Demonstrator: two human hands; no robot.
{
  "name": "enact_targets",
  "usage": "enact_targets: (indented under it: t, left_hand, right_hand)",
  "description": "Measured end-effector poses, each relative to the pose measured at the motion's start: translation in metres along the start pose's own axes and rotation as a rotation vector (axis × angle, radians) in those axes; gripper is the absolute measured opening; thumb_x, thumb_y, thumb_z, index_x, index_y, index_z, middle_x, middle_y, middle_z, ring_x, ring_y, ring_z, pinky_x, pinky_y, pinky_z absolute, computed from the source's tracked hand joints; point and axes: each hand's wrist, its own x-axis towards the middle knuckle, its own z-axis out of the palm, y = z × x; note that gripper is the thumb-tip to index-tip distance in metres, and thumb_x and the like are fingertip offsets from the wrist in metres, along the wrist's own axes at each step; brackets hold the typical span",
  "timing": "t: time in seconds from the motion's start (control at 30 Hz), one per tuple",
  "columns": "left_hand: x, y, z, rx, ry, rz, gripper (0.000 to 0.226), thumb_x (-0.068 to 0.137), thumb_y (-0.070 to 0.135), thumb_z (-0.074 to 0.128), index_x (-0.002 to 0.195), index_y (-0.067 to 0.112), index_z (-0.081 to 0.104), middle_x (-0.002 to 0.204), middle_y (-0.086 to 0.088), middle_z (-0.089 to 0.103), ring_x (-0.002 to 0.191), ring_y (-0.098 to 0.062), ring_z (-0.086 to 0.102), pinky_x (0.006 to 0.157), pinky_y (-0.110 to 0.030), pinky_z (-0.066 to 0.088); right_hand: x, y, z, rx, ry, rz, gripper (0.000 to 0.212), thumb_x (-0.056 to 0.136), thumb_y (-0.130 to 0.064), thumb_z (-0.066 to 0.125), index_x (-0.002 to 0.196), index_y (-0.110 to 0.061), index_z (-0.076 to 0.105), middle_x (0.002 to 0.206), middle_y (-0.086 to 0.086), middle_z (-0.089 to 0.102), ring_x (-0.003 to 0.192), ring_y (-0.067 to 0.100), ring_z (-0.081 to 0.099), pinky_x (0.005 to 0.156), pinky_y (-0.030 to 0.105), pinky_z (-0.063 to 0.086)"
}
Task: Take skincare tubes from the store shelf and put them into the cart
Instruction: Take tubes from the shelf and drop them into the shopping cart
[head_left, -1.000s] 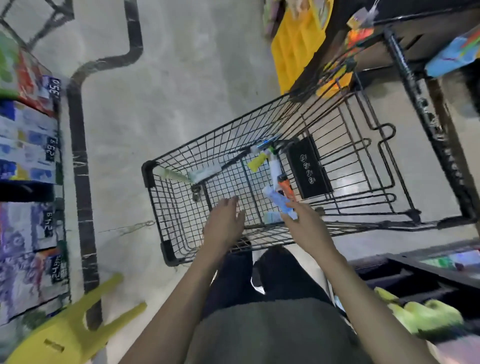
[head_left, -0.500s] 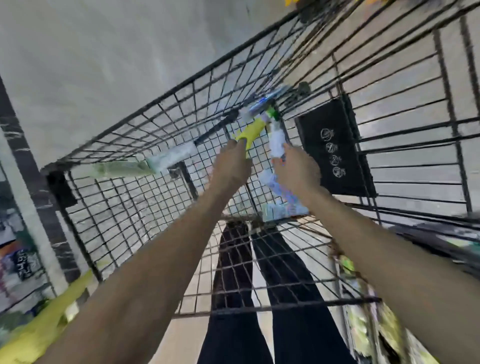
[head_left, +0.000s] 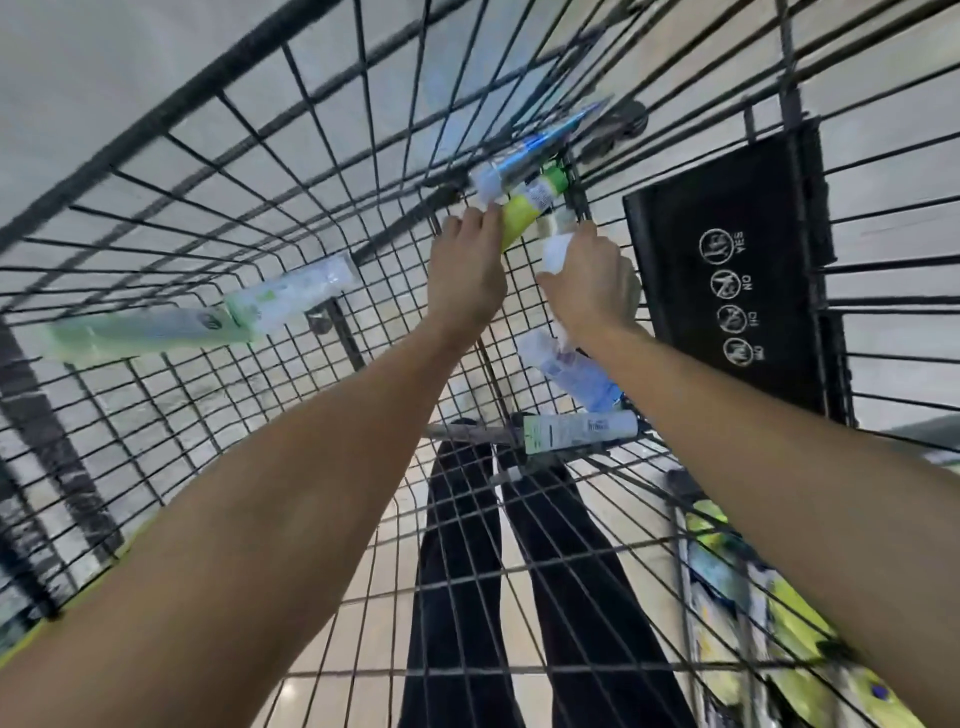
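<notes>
Both my arms reach deep into the black wire cart (head_left: 171, 140). My left hand (head_left: 465, 270) grips the end of a yellow-green tube (head_left: 524, 213) on the cart floor. My right hand (head_left: 592, 280) holds a white tube (head_left: 557, 252), its fingers curled round it. A blue and white tube (head_left: 540, 150) lies just beyond them. Other tubes lie on the mesh: a long pale green one (head_left: 208, 317) at the left, a light blue one (head_left: 576, 374) under my right wrist, and a white one with a green label (head_left: 576, 431) near the cart's near end.
A black plastic seat flap (head_left: 727, 270) with white symbols stands at the right of the basket. My legs in dark trousers (head_left: 498, 597) show through the mesh below. Yellow-green packs (head_left: 800, 639) sit on a shelf at the lower right.
I have leaned further into the cart, so the view is closer. Both hands moved forward to the tubes at the far end; a second ago they hovered above the cart's near edge.
</notes>
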Motion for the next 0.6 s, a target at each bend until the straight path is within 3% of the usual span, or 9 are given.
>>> enact_targets:
  t: [0.17, 0.37, 0.5, 0.6]
  left_hand:
    - [-0.014, -0.01, -0.015, -0.129, 0.04, 0.039, 0.051, 0.082, 0.015, 0.055, 0.131, 0.001, 0.056, 0.109, -0.02, 0.065, 0.102, -0.039, 0.056, 0.084, -0.046, 0.047]
    - [-0.033, -0.024, -0.036, -0.439, 0.056, -0.044, 0.037, 0.094, 0.031, 0.056, 0.124, 0.011, 0.064, 0.1, -0.011, 0.071, 0.092, -0.029, 0.062, 0.074, -0.036, 0.047]
    - [-0.047, -0.027, -0.052, -0.692, 0.079, -0.193, 0.035, 0.094, 0.04, 0.064, 0.118, 0.016, 0.07, 0.083, 0.003, 0.069, 0.069, -0.005, 0.059, 0.06, -0.021, 0.042]
    - [-0.054, -0.033, -0.066, -0.856, 0.143, -0.34, 0.032, 0.092, 0.038, 0.07, 0.111, 0.013, 0.075, 0.079, 0.012, 0.065, 0.066, 0.008, 0.056, 0.061, -0.011, 0.039]
  right_hand:
    - [0.002, 0.0, 0.006, -0.094, -0.008, -0.039, 0.056, 0.086, -0.03, 0.08, 0.128, -0.009, 0.049, 0.119, 0.016, 0.069, 0.109, 0.041, 0.067, 0.079, 0.043, 0.052]
    - [0.004, 0.0, 0.006, -0.072, -0.033, -0.02, 0.06, 0.086, -0.022, 0.075, 0.136, -0.012, 0.043, 0.121, 0.017, 0.068, 0.11, 0.042, 0.066, 0.075, 0.04, 0.044]
    - [-0.001, -0.004, -0.004, 0.317, -0.104, 0.047, 0.058, 0.077, -0.036, 0.076, 0.131, -0.022, 0.057, 0.119, 0.011, 0.07, 0.108, 0.034, 0.066, 0.087, 0.04, 0.055]
    - [-0.007, 0.002, -0.014, 0.799, -0.2, 0.154, 0.047, 0.063, -0.044, 0.07, 0.106, -0.028, 0.072, 0.106, 0.006, 0.075, 0.098, 0.03, 0.072, 0.088, 0.051, 0.06]
